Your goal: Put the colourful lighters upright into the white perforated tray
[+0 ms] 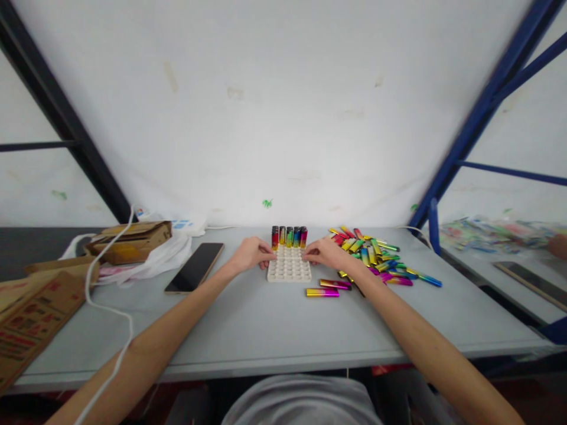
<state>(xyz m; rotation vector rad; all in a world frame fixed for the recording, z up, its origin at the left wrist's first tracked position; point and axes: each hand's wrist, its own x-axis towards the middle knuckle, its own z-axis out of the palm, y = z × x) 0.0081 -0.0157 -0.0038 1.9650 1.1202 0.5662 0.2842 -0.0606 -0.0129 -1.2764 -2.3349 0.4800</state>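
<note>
A white tray [289,273] with rows of round holes lies on the table in front of me. Several colourful lighters [289,236] stand upright in its far rows, and the nearer holes show bare. At the tray's left edge my left hand [253,254] has its fingers closed on the side. My right hand [326,254] pinches the right edge in the same way; its fingertips are partly hidden. Right of the tray spreads a loose pile of shiny lighters [372,255], partly behind my right forearm. Two purple-and-yellow lighters [322,293] lie nearer to me.
A dark smartphone [195,268] lies left of the tray. Farther left are cardboard boxes [137,243], a white plastic bag [157,262] and a white cable [108,310] hanging across. A blue metal frame [469,118] rises on the right, with another person's hand [557,245] beyond it.
</note>
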